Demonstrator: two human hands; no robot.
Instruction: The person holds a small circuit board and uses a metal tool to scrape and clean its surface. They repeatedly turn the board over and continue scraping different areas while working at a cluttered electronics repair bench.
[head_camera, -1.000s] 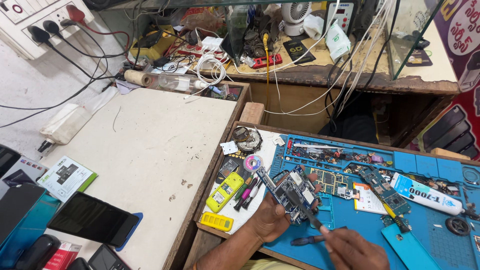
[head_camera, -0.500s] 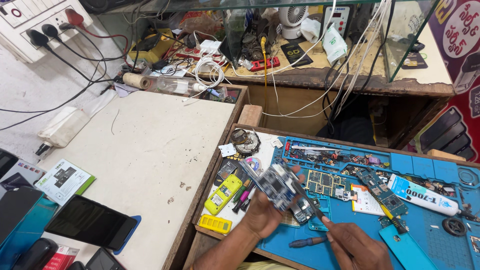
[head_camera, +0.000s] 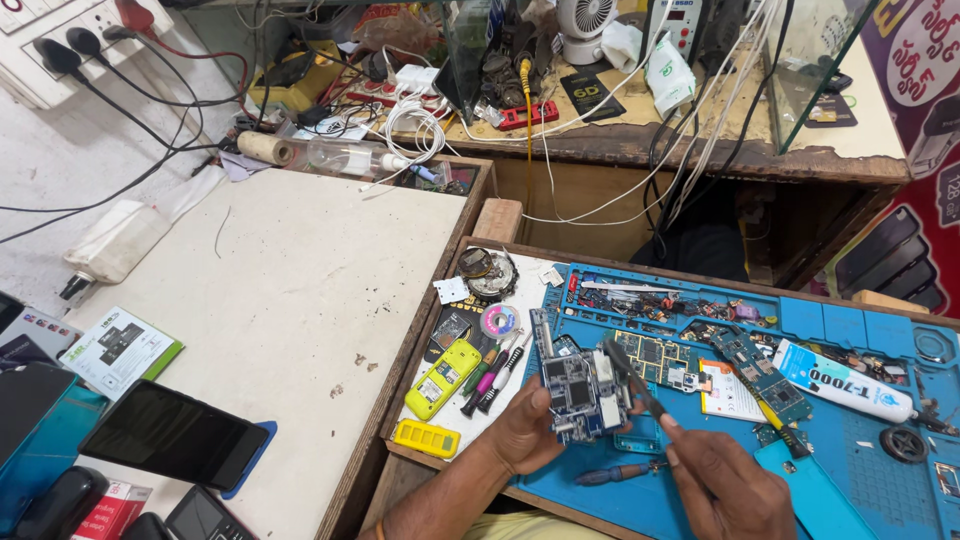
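Phone circuit board (head_camera: 578, 392) bared, clamped in left hand (head_camera: 522, 432); right hand (head_camera: 722, 485) pinching tweezers (head_camera: 632, 378) at board edge; screwdriver (head_camera: 618, 472) lying unused on blue mat (head_camera: 850, 440); reassembly pending.

Left hand (head_camera: 520, 432) at 6 o'clock grips a circuit board (head_camera: 583, 392), tilted up off the blue mat (head_camera: 850, 460). Right hand (head_camera: 725, 485) at 5 o'clock pinches tweezers (head_camera: 632, 380), tips touching the board's right edge. Blue screwdriver (head_camera: 618, 472) lies on the mat just under the board, between both hands. Yellow phone (head_camera: 443, 377) and yellow keypad (head_camera: 427, 438) sit at 7 o'clock of the board, pens (head_camera: 497, 365) beside them. Glue tube (head_camera: 845, 381) at 3 o'clock. Dark phone (head_camera: 175, 435) lies well apart at 8 o'clock on the white table (head_camera: 270, 290).
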